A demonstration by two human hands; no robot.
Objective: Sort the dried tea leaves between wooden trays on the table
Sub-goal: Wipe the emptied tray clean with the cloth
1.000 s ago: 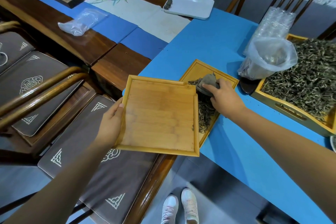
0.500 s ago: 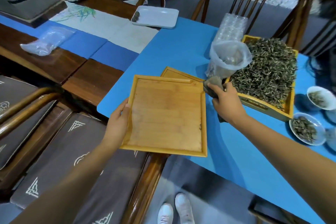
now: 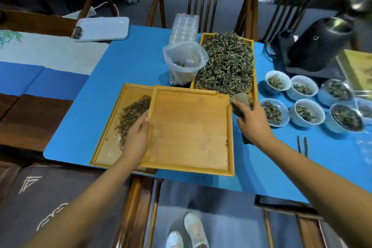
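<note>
Blue mat [image 3: 128, 70] covers the tabletop; dark wood shows at left, wooden chairs [image 3: 203, 0] stand along the far side. I note my left hand [image 3: 136, 141] gripping the left rim of an empty wooden tray [image 3: 191, 131], thumb on top, held over the near edge and overlapping a second tray [image 3: 112, 137] lying on the mat. Dried tea leaves [image 3: 132, 115] lie in that lower tray, just beside the left hand. My right hand [image 3: 251, 123] is clamped on a grey-brown cloth [image 3: 240, 99] at the held tray's right rim. Behind it a third tray [image 3: 252, 78] is heaped with tea, touching a plastic bag [image 3: 184, 62] at its left. Six white bowls [image 3: 308, 112] of leaves crowd the right side, a black kettle [image 3: 318, 46] beyond them. Two thin sticks [image 3: 302, 146] lie near the right forearm. White tray [image 3: 102, 28] sits far left. Open mat remains between it and the bag.
</note>
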